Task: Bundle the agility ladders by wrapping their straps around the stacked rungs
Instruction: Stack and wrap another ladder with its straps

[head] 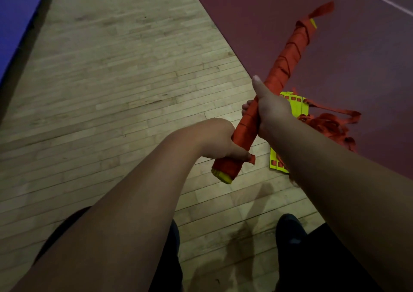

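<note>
A long bundle of yellow rungs wrapped in orange strap slants from lower left to upper right in front of me. Yellow rung ends show at its near tip and far tip. A loose strap tail sticks out at the far end. My left hand grips the bundle near its lower end, thumb by a short strap end. My right hand grips it just above, thumb lying up along the wrap. Below on the floor lies a second ladder, a stack of yellow rungs with a tangle of orange strap.
I stand on a pale wooden floor that meets a dark red floor area with a white line at the upper right. A blue surface borders the far left. My dark shoe shows near the bottom.
</note>
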Demonstrator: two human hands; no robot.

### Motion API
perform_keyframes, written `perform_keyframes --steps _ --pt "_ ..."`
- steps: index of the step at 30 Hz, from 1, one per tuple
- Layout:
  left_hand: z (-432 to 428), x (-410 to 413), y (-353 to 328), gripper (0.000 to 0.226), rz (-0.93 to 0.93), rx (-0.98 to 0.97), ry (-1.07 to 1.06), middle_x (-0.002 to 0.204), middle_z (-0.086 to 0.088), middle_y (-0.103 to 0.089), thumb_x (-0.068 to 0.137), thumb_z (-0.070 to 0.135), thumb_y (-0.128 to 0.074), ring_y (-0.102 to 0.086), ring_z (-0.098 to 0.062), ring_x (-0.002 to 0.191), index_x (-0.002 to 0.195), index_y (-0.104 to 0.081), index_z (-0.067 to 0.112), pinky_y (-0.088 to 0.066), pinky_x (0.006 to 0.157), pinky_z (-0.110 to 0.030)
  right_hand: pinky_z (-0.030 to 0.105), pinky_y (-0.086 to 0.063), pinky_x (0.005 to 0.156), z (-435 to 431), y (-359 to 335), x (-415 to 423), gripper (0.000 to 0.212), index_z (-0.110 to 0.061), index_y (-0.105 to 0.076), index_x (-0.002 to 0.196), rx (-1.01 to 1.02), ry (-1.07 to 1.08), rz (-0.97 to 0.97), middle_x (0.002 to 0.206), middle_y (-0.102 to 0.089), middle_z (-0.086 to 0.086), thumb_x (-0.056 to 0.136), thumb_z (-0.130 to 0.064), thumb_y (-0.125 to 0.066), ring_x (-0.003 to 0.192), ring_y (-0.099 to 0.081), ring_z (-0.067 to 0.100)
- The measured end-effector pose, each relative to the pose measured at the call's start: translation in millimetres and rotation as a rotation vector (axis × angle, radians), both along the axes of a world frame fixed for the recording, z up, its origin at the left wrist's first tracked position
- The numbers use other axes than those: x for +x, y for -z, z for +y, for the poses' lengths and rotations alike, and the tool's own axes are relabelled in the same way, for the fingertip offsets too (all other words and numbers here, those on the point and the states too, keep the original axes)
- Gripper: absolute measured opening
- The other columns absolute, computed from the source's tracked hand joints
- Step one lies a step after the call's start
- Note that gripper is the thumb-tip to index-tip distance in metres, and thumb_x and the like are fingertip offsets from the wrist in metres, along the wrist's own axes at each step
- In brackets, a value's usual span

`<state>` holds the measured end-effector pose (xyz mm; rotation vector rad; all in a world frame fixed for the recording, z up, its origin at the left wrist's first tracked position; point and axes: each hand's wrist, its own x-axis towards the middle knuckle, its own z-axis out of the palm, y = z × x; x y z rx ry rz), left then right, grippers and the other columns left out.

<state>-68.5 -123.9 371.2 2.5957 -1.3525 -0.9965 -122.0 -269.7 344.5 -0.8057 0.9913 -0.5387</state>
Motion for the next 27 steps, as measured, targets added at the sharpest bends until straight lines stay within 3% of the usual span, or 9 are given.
perform_keyframes --steps 3,6,10,13,15,19,22,25,27 --pt "6.3 9.7 -6.1 0.068 0.183 -0.062 -0.038 0.088 0.0 -0.075 0.077 0.084 -0.076 -0.069 -0.02 0.079 0.098 -0.074 0.02 -0.057 0.078 -0.039 0.034 -0.064 0.062 1.0 -4.1 0.1 0.052 -0.005 -0.063 0.118 0.091 -0.064 -0.125 0.077 -0.065 0.011 0.09 -0.041 -0.087 0.06 -0.069 0.02" --pt "12.1 14.3 -11.0 0.059 0.46 -0.133 -0.076 0.081 -0.001 -0.064 0.088 0.068 -0.078 -0.052 -0.014 0.067 0.11 -0.074 0.014 -0.045 0.065 -0.031 0.033 -0.064 0.065 -1.3 -9.3 -2.5 0.032 -0.006 -0.061 0.108 0.249 -0.147 -0.374 0.081 -0.07 0.01 0.1 -0.034 -0.073 0.067 -0.071 0.019" --pt "15.4 12.0 -15.0 0.054 0.71 -0.254 -0.116 0.098 -0.011 -0.071 0.097 0.055 -0.075 -0.057 -0.024 0.083 0.121 -0.073 0.007 -0.044 0.074 -0.035 0.033 -0.062 0.066 -6.5 -8.5 -10.1 0.038 -0.014 -0.064 0.115 0.386 -0.37 -0.625 0.111 -0.078 0.002 0.094 -0.046 -0.064 0.072 -0.074 0.015" --pt "12.6 13.3 -16.4 0.061 0.655 -0.22 -0.114 0.089 -0.011 -0.065 0.097 0.06 -0.073 -0.054 -0.018 0.07 0.118 -0.072 0.002 -0.043 0.065 -0.03 0.027 -0.052 0.053 -7.0 -6.0 -7.5 0.032 -0.017 -0.064 0.104 0.366 -0.401 -0.533 0.075 -0.062 -0.005 0.097 -0.048 -0.061 0.052 -0.055 0.008" --pt "10.6 15.7 -16.0 0.062 0.532 -0.14 -0.1 0.078 -0.004 -0.059 0.094 0.066 -0.071 -0.049 -0.012 0.062 0.112 -0.075 0.007 -0.043 0.062 -0.028 0.025 -0.045 0.051 -5.9 -4.6 -5.7 0.028 -0.017 -0.059 0.098 0.318 -0.352 -0.387 0.066 -0.049 -0.005 0.099 -0.045 -0.062 0.047 -0.044 0.009" --pt "9.7 20.0 -9.1 0.046 0.322 -0.052 -0.067 0.075 0.009 -0.077 0.092 0.068 -0.072 -0.059 -0.011 0.067 0.092 -0.081 0.023 -0.049 0.065 -0.03 0.026 -0.046 0.056 -0.8 4.7 -4.4 0.034 -0.019 -0.051 0.1 0.184 -0.273 -0.099 0.063 -0.046 -0.002 0.098 -0.048 -0.067 0.047 -0.043 0.014" --pt "7.5 15.5 -7.4 0.033 0.258 -0.018 -0.026 0.081 0.008 -0.081 0.098 0.058 -0.072 -0.067 -0.005 0.065 0.097 -0.083 0.027 -0.05 0.056 -0.022 0.031 -0.051 0.059 1.9 9.2 -4.5 0.044 -0.018 -0.056 0.103 0.055 -0.217 0.057 0.066 -0.051 -0.001 0.095 -0.058 -0.07 0.048 -0.05 0.017" --pt "3.7 6.3 -5.3 0.016 0.273 -0.009 -0.012 0.086 0.01 -0.083 0.103 0.039 -0.073 -0.078 -0.003 0.079 0.105 -0.081 0.025 -0.058 0.071 -0.026 0.035 -0.056 0.059 4.5 12.4 -4.7 0.054 -0.022 -0.061 0.103 -0.123 -0.147 0.167 0.075 -0.057 0.001 0.089 -0.073 -0.07 0.054 -0.057 0.017" --pt "-0.3 -3.0 -2.5 0.018 0.204 -0.003 0.008 0.085 0.008 -0.082 0.101 0.038 -0.075 -0.079 -0.008 0.082 0.104 -0.081 0.022 -0.058 0.071 -0.026 0.037 -0.059 0.062 6.2 14.5 -3.8 0.054 -0.026 -0.06 0.104 -0.217 -0.106 0.194 0.077 -0.059 0.002 0.088 -0.077 -0.068 0.058 -0.06 0.017"
